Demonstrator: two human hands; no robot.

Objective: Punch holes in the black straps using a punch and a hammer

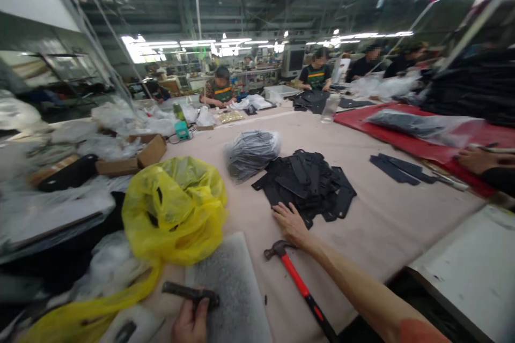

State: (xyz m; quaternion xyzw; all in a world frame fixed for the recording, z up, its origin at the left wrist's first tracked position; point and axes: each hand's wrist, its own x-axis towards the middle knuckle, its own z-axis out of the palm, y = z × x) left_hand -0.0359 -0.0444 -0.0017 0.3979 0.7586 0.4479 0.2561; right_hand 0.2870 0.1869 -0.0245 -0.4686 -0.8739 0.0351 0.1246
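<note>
My left hand point(192, 322) is closed on a short dark bar-like tool point(189, 291), held over the left edge of a grey board point(231, 284); its exact kind does not show. With fingers spread, my right hand point(293, 224) lies at the near edge of a heap of flat black strap pieces point(308, 179), touching it. Just below that hand a claw hammer point(295, 277) with a red and black handle rests on the table. Behind the heap sits a clear plastic bag of dark strips point(252, 154).
A crumpled yellow plastic bag point(181, 214) lies left of the board. Beyond it are a cardboard box point(132, 158) and clear wrapping. Dark strips point(402, 167) and a red sheet point(406, 128) lie right. A co-worker's hand point(485, 159) is at the right edge; several people sit further back.
</note>
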